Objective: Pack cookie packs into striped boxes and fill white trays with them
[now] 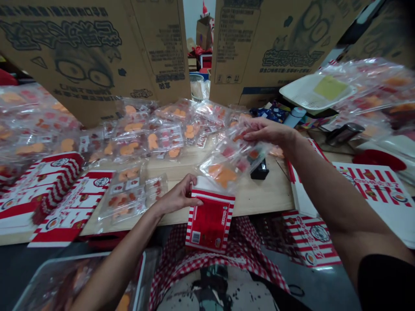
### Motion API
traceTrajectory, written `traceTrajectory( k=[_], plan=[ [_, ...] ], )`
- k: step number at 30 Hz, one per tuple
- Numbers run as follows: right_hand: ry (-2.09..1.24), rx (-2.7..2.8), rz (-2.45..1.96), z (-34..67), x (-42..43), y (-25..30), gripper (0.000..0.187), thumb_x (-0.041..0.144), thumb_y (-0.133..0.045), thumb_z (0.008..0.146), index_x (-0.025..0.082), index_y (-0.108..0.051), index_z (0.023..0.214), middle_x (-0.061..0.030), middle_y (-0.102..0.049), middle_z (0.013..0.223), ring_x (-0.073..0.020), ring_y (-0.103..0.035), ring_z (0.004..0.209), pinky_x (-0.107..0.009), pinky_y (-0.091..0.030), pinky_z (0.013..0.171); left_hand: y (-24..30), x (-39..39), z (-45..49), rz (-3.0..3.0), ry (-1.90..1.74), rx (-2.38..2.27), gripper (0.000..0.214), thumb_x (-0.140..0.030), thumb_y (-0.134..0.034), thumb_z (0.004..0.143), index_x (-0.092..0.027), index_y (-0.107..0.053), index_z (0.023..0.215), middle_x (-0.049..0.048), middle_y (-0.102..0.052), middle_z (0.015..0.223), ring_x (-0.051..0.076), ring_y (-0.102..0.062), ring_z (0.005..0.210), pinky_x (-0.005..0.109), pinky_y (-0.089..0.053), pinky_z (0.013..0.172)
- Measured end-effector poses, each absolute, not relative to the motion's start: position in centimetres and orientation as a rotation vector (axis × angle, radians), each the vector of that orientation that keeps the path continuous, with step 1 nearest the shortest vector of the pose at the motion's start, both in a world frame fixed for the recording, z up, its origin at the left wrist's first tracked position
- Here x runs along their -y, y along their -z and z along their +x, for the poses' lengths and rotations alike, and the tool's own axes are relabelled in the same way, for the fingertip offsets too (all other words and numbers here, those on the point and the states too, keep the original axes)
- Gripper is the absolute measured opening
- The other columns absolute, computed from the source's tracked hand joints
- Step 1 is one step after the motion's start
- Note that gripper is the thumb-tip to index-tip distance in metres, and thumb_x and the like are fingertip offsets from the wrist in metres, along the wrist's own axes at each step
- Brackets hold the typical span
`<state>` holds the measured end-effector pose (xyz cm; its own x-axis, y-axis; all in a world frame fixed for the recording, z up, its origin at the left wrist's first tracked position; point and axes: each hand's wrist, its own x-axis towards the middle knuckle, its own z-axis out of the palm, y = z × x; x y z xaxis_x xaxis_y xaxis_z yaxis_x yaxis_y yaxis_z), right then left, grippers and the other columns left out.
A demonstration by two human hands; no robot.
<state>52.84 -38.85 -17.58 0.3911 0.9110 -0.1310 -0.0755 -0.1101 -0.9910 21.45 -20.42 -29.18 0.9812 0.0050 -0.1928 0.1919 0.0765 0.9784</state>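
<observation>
My left hand grips the top edge of an upright red-and-white striped paper bag, held at the table's front edge above my lap. My right hand pinches the upper end of a clear plastic packet with orange and red pieces inside. The packet's lower end hangs right at the open mouth of the bag. Both hands are closed on what they hold.
Many clear packets cover the wooden table. Flat striped bags are stacked at left, more at right. Large cardboard boxes stand behind. A white basket and a small black object sit right of centre.
</observation>
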Motion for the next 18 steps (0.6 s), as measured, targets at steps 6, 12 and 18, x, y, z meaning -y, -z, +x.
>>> traceTrajectory(
  k=[6, 12, 18],
  plan=[
    [-0.872, 1.064, -1.191, 51.1, 36.9, 16.9, 0.037, 0.013, -0.086, 0.068, 0.010, -0.069, 0.101, -0.0049, -0.076, 0.089, -0.0123, -0.069, 0.070, -0.019, -0.057, 0.063, 29.7, 20.7, 21.7, 1.466, 0.072, -0.127, 0.053, -0.029, -0.086, 0.073, -0.023, -0.038, 0.094, -0.0060, -0.057, 0.087, 0.010, -0.057, 0.075, 0.021, -0.046, 0.068],
    [-1.123, 1.160, -1.352, 51.4, 37.3, 18.7, 0.038, 0.021, -0.086, 0.071, 0.012, -0.068, 0.103, -0.0077, -0.077, 0.093, -0.0153, -0.072, 0.070, -0.022, -0.058, 0.060, 29.6, 20.1, 20.6, 1.476, 0.103, -0.127, 0.049, -0.032, -0.084, 0.077, -0.021, -0.042, 0.099, -0.0040, -0.057, 0.089, 0.011, -0.057, 0.077, 0.023, -0.046, 0.070],
    [-0.742, 1.058, -1.285, 52.0, 38.0, 17.2, 0.039, 0.021, -0.085, 0.071, 0.015, -0.067, 0.104, -0.0029, -0.073, 0.091, -0.0138, -0.069, 0.071, -0.022, -0.056, 0.061, 29.4, 20.1, 20.1, 1.506, 0.078, -0.105, 0.048, -0.032, -0.081, 0.080, -0.023, -0.035, 0.089, -0.0088, -0.043, 0.079, 0.007, -0.042, 0.066, 0.018, -0.037, 0.061]
  ],
)
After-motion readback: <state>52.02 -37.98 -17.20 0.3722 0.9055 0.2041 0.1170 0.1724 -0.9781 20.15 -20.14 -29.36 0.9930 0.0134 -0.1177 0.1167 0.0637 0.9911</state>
